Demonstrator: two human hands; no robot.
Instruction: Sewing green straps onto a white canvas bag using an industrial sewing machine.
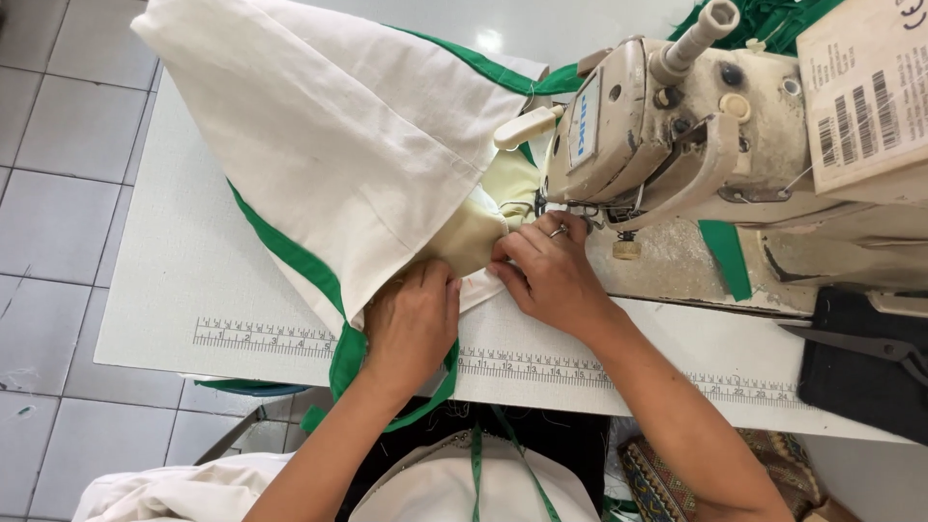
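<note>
We've got the cream cloth [358, 145] with green edging bunched up right at the needle of the sewing machine [657, 126]. Our left hand [411, 324] lies flat on the cloth just in front of the needle, fingers curled down and pressing, not pinching anything. Our right hand [551, 271] sits right beside the needle, fingers closed together on the folded edge (ring visible). To do this bit well we'd judge: keep the fold flat, feed it straight, and keep fingertips clear of the needle. The printed ruler [261, 336] on the bench [174, 290] in front of the machine helps keep things square.
</note>
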